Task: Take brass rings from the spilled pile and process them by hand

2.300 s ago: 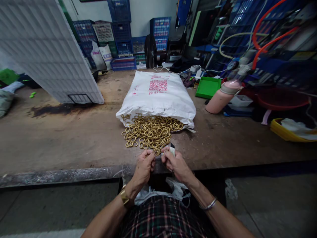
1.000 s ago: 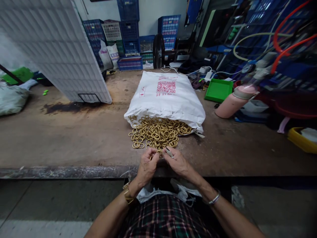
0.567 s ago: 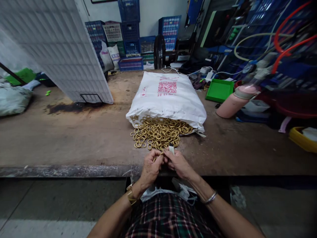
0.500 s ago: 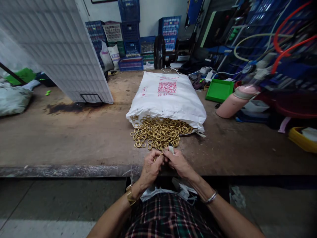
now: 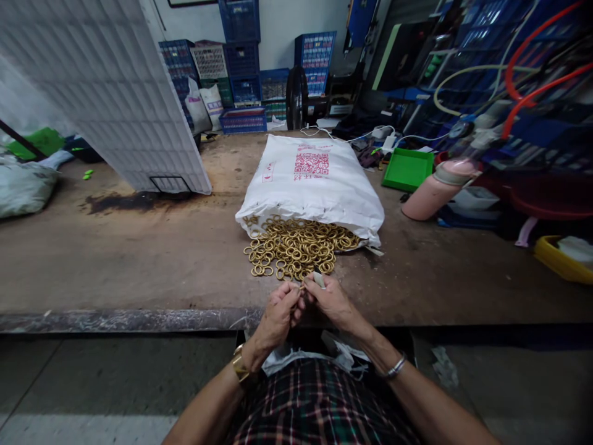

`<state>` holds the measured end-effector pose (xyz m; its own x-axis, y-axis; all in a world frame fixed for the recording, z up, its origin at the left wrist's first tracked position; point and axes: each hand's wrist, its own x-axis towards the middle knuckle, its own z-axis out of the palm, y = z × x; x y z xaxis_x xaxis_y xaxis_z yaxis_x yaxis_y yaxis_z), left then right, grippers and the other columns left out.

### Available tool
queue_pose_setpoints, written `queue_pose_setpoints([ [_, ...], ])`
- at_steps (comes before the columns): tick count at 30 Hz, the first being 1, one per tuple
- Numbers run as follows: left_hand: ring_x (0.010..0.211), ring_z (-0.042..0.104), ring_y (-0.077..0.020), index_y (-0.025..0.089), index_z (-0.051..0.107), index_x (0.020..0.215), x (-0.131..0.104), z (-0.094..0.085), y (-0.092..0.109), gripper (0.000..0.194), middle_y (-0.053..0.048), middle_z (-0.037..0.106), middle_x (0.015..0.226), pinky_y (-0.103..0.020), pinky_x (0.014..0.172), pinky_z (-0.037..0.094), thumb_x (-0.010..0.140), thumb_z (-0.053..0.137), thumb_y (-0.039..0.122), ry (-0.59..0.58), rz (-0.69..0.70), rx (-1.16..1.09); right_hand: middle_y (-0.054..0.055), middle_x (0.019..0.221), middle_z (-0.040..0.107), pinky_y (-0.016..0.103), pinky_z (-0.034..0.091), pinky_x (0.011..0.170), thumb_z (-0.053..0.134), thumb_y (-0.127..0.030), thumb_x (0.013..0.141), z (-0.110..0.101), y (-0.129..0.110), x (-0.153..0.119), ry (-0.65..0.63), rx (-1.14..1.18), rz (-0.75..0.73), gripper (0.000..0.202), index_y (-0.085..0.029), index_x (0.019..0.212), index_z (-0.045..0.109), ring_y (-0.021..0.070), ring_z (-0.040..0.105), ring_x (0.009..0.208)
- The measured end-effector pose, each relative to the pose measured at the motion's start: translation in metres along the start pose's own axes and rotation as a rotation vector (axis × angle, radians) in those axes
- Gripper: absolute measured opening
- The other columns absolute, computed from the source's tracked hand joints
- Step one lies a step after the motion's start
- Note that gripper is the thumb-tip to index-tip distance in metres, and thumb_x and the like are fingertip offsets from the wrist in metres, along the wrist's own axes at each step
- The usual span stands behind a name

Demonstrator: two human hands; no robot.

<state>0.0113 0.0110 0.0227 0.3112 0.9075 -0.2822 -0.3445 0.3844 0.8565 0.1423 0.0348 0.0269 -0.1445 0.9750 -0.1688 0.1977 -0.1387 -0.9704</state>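
Observation:
My left hand [image 5: 280, 314] is closed, thumb and forefinger pinching a brass-coloured ring [image 5: 302, 287], which is mostly hidden by the fingers. Right beside it, at the table's front edge, my right hand [image 5: 334, 304] is closed round a small, pale, flat tool [image 5: 319, 280] that sticks up past the forefinger; its exact kind is too small to make out. The right fingertips meet the ring's other side. Just beyond both hands lies a heap of brass-coloured rings [image 5: 301, 244], spilling from the mouth of a white woven sack [image 5: 278, 191] with red print.
A pale ribbed panel [image 5: 139, 111] stands on the table at left, near a dark stain. To the right are a green tray [image 5: 407, 169], a pink bottle [image 5: 438, 191] and a yellow container [image 5: 556, 262]. Blue crates [image 5: 243, 59] are stacked behind.
The left fingers have shifted slightly round the ring, and the left hand has turned a little. The pale tool leans more to the left. The heap and sack stay put.

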Motion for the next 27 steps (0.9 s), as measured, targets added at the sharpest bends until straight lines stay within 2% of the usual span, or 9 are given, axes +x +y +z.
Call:
queue_pose_setpoints([
  [3,0.039,0.034,-0.0025,0.016,0.047,0.073,-0.001,0.000,0.002,0.032,0.006,0.047,0.057,-0.015,0.037,0.022,0.075,0.058,0.046,0.005,-0.020,-0.072,-0.005,0.051,0.044,0.022,0.032,0.050,0.044,-0.039,0.078,0.000,-0.001,0.001,0.001,-0.051,-0.020,0.029,-0.020,0.056,0.043,0.0092,0.040,0.049],
  [7,0.040,0.035,-0.0023,0.017,0.045,0.073,-0.002,0.002,0.006,0.032,0.006,0.047,0.059,-0.014,0.037,0.022,0.074,0.060,0.045,0.028,-0.007,-0.108,-0.004,0.053,0.045,0.022,0.032,0.052,0.040,-0.036,0.080,-0.003,-0.001,-0.003,0.079,-0.256,-0.085,0.026,-0.020,0.059,0.044,0.0107,0.041,0.052],
  [10,0.041,0.035,-0.0027,0.017,0.044,0.073,-0.001,0.003,0.007,0.032,0.006,0.047,0.060,-0.015,0.037,0.021,0.074,0.060,0.045,0.046,0.032,-0.084,-0.002,0.058,0.049,0.022,0.031,0.053,0.037,-0.028,0.081,-0.002,0.002,-0.009,0.019,-0.436,-0.185,0.021,-0.020,0.064,0.046,0.0115,0.043,0.054],
  [13,0.040,0.034,-0.0025,0.017,0.044,0.073,0.000,0.002,0.006,0.033,0.006,0.047,0.060,-0.015,0.037,0.021,0.074,0.059,0.046,0.060,0.050,-0.038,-0.001,0.060,0.053,0.022,0.030,0.054,0.038,-0.015,0.076,0.001,0.005,-0.012,-0.033,-0.587,-0.237,0.013,-0.021,0.068,0.047,0.0117,0.045,0.055],
  [18,0.040,0.033,-0.0027,0.017,0.044,0.072,0.000,0.000,0.003,0.035,0.006,0.045,0.059,-0.015,0.037,0.021,0.076,0.055,0.050,0.071,0.076,0.064,0.001,0.062,0.056,0.022,0.028,0.054,0.039,-0.010,0.071,0.002,0.010,-0.012,0.011,-0.733,-0.257,0.017,-0.020,0.074,0.051,0.0124,0.048,0.056],
  [27,0.039,0.031,-0.0032,0.017,0.046,0.068,-0.003,0.005,0.007,0.039,0.007,0.042,0.051,-0.016,0.038,0.023,0.074,0.056,0.054,0.122,0.108,0.211,0.004,0.071,0.062,0.024,0.026,0.055,0.040,-0.007,0.068,0.000,0.006,-0.013,-0.032,-0.901,-0.204,0.025,-0.019,0.085,0.054,0.0145,0.052,0.061],
])
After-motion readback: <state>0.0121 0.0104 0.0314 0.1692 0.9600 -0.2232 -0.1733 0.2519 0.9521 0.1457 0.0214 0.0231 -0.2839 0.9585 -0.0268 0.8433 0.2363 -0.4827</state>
